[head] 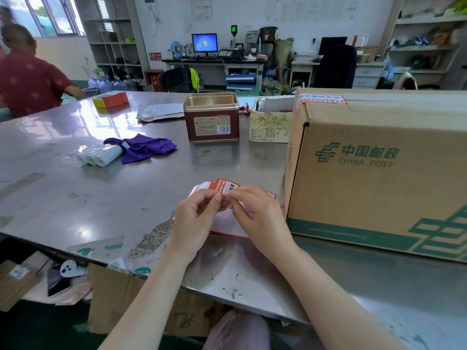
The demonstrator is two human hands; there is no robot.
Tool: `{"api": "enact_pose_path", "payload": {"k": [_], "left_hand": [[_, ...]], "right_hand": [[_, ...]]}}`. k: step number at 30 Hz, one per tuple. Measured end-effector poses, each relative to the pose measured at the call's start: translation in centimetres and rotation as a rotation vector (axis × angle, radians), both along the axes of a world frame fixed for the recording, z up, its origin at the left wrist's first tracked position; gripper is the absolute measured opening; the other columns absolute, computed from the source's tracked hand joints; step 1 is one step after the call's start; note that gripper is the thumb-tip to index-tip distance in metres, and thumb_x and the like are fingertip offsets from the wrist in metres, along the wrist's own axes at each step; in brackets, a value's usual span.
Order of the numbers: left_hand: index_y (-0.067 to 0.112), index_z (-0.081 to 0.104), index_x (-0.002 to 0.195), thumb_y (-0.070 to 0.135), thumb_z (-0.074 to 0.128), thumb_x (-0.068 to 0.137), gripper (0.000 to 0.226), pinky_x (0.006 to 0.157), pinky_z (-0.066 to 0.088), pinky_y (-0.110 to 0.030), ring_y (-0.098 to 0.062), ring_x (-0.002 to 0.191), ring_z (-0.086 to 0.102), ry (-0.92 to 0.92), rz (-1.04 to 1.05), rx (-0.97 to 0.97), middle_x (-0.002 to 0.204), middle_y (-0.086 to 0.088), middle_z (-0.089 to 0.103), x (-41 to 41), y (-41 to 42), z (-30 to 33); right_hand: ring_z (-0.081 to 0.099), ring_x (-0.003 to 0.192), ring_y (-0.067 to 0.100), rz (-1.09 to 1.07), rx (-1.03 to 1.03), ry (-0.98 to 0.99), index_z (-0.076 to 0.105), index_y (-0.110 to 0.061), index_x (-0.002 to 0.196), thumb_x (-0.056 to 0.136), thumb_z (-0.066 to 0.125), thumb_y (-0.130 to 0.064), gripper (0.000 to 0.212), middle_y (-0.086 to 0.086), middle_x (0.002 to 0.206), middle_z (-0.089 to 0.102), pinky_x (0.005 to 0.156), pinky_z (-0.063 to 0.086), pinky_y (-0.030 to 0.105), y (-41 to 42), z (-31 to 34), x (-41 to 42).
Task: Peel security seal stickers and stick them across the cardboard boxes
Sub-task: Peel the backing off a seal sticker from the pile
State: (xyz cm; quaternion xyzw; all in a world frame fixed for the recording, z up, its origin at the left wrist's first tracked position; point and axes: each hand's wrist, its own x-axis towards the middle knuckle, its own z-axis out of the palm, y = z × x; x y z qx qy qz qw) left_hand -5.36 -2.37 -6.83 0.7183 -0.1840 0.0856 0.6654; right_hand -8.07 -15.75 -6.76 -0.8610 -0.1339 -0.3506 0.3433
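1. Just left of the large brown cardboard China Post box point(379, 173), the left hand point(195, 218) pinches the white backing sheet point(227, 223).
2. The right hand point(257, 213) grasps the red-and-white security seal sticker point(226, 186); peeling slowly at a shallow angle should avoid tearing.

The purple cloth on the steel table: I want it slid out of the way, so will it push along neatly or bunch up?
The purple cloth lies crumpled in soft folds, so it is probably floppy and would bunch rather than slide as one piece. It looks thin and light. The table is smooth and shiny, so it may still drag easily.
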Motion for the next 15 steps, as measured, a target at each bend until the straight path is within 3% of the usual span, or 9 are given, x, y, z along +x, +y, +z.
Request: {"api": "enact_pose_path", "payload": {"k": [3,9,12,15], "left_hand": [[0.007,0.069,0.091,0.007,0.054,0.093,0.015,0.076,0.049,-0.014,-0.01,0.083,0.068,-0.031,-0.001,0.035,0.087,-0.005,0.072,-0.1,0.0,0.1],[0.022,0.07,0.092,0.01,0.057,0.092,0.018,0.079,0.048,-0.012,-0.001,0.088,0.064,-0.109,-0.042,0.152,0.09,0.013,0.07,-0.3,0.0,0.3],[0.017,0.071,0.094,0.01,0.057,0.091,0.015,0.078,0.047,-0.011,-0.002,0.088,0.064,-0.118,-0.044,0.162,0.089,0.01,0.071,-0.4,0.0,0.3],[0.01,0.071,0.094,0.007,0.057,0.091,0.015,0.078,0.047,-0.012,-0.005,0.088,0.065,-0.127,-0.049,0.154,0.09,0.005,0.071,-0.5,-0.1,0.3]], "right_hand": [[0.062,0.095,0.017,0.019,0.1,0.085,0.072,-0.013,0.098,0.085,0.062,-0.02,0.018,0.001,0.098,0.07,0.084,0.051,0.029,0.0,0.3,-0.2],[0.057,0.088,0.003,0.034,0.159,0.233,0.07,-0.024,0.094,0.085,0.064,-0.032,0.014,-0.012,0.09,0.066,0.079,0.046,0.016,-0.4,0.9,-0.2],[0.057,0.084,-0.001,0.04,0.205,0.244,0.069,-0.025,0.09,0.085,0.064,-0.027,0.007,-0.015,0.084,0.064,0.073,0.041,0.007,-0.4,1.1,-0.2],[0.058,0.082,0.001,0.038,0.26,0.261,0.068,-0.025,0.086,0.086,0.063,-0.023,0.006,-0.013,0.082,0.065,0.072,0.041,0.007,-0.3,1.1,-0.3]]}}
